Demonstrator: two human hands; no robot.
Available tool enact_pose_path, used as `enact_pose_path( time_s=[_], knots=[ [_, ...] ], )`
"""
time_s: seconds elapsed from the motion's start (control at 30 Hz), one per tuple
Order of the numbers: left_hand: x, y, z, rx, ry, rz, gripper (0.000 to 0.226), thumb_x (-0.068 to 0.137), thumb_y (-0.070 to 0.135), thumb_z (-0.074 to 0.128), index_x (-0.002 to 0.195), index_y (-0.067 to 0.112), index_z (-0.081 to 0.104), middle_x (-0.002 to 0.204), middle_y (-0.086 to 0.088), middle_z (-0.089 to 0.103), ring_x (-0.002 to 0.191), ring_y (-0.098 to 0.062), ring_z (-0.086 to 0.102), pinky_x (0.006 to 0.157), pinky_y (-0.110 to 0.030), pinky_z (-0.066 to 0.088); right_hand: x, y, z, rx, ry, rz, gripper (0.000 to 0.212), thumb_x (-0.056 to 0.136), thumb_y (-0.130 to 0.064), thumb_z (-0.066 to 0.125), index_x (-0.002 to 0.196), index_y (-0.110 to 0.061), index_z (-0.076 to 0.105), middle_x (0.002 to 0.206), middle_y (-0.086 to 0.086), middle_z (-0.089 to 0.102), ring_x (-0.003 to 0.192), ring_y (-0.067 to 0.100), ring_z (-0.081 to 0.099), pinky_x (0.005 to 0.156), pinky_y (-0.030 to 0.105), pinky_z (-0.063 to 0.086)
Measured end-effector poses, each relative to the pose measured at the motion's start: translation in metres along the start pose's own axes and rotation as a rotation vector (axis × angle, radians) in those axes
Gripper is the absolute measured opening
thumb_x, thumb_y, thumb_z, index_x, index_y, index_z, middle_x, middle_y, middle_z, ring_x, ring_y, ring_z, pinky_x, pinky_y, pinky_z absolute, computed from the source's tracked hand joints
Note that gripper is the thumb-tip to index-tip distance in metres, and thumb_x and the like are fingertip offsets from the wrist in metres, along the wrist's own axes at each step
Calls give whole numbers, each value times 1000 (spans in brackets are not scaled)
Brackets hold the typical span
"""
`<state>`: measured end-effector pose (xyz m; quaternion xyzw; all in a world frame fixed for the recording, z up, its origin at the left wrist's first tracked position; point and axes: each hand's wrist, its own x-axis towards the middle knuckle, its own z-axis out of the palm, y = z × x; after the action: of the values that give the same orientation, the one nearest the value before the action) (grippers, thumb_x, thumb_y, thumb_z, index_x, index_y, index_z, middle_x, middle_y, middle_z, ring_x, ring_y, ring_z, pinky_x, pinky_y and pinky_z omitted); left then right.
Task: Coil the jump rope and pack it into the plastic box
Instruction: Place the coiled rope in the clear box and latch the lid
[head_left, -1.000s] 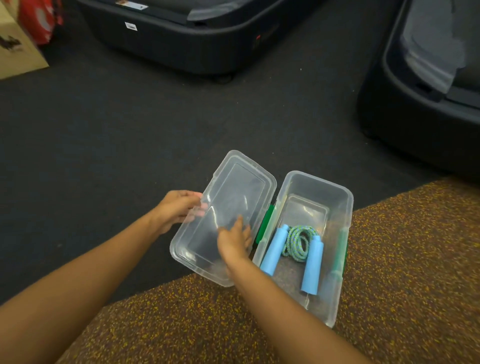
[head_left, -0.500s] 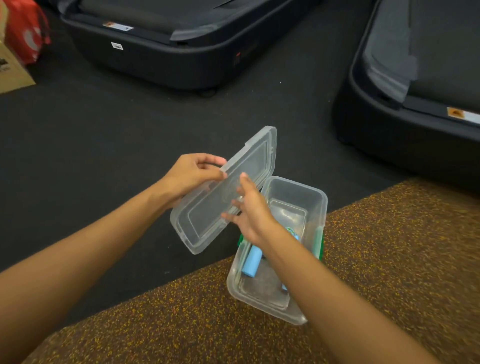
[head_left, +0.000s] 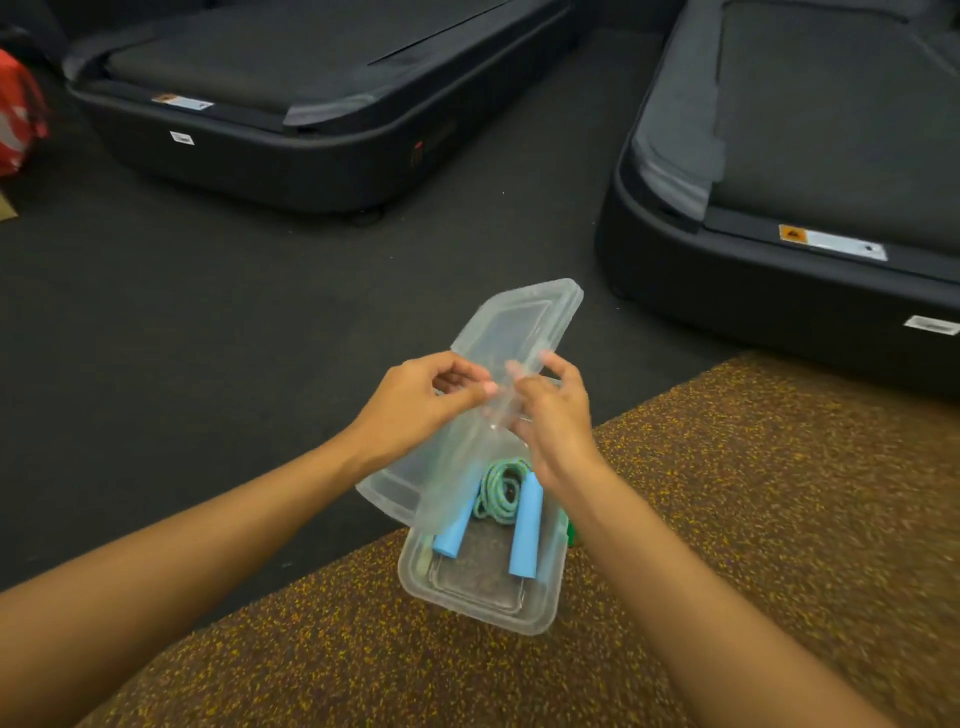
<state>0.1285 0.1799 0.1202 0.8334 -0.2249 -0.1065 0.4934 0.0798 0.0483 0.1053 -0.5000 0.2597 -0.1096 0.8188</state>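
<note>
Left hand (head_left: 415, 405): thumb and fingertips closed in a pinch on the left long edge of the lid (head_left: 524, 322).
Right hand (head_left: 556, 421): fingers curled on the lid's right long edge, just across from the left hand – the two hands are nearly touching.
Lid: clear plastic, held in the air and tilted, far end raised, near end low over the far left part of the plastic box (head_left: 483, 608).
Plastic box: clear and open-topped, on the near-left edge of the speckled mat (head_left: 727, 519); a green latch (head_left: 571, 535) shows at its right side.
Jump rope (head_left: 498, 488): inside the box – green-and-blue cord coiled at the far end.
Handles: two light blue ones, left handle (head_left: 454, 535) and right handle (head_left: 525, 535), lying side by side and pointing toward the near end.
Floor (head_left: 208, 338): dark, left of and beyond the mat.
Far: two black treadmills, one far left (head_left: 311, 130), one far right (head_left: 805, 182).
Far left edge: a red bag (head_left: 15, 114).
</note>
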Motion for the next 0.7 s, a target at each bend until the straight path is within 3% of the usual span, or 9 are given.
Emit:
enact_pose_path(
  time_s=[0.13,0.23,0.3,0.43,0.57,0.7],
  knots=[
    [13,-26,-12,70,145,-186,33,89,26,61,121,20,61,120,3,64,106,-9,58,94,-24,43,-1,-2,-28,92,31,40,39,88,-2,53,125,-11,43,113,12,60,90,28,65,68,42,57],
    [19,-52,-12,98,112,-369,48,91,25,58,137,14,47,139,-3,51,125,-17,48,105,-29,34,0,3,-45,101,37,69,37,90,-2,51,126,-10,45,114,11,61,86,25,66,54,31,57],
    [20,-63,-6,-7,68,-472,52,92,25,57,139,10,43,140,-8,50,126,-21,48,109,-35,35,4,8,-53,98,54,87,37,92,-2,48,128,-10,46,119,13,62,87,25,67,56,31,57],
    [20,-63,3,-321,-20,-548,38,93,16,55,127,0,53,109,-9,65,96,-19,64,86,-29,51,5,17,-67,109,55,126,36,92,0,45,126,-11,50,119,17,64,102,34,65,88,52,52],
    [13,-59,11,-279,-114,-501,25,90,9,58,113,-1,64,110,-11,67,97,-21,65,76,-26,56,1,30,-73,-14,90,90,33,92,-1,46,122,-12,55,118,16,65,96,31,65,78,41,58],
    [7,-65,15,-223,-48,-537,22,85,7,65,106,-2,66,102,-12,68,87,-19,66,65,-22,57,-6,44,-75,-194,188,53,29,94,-8,44,117,-12,61,107,11,69,96,30,67,86,46,55]
  ],
)
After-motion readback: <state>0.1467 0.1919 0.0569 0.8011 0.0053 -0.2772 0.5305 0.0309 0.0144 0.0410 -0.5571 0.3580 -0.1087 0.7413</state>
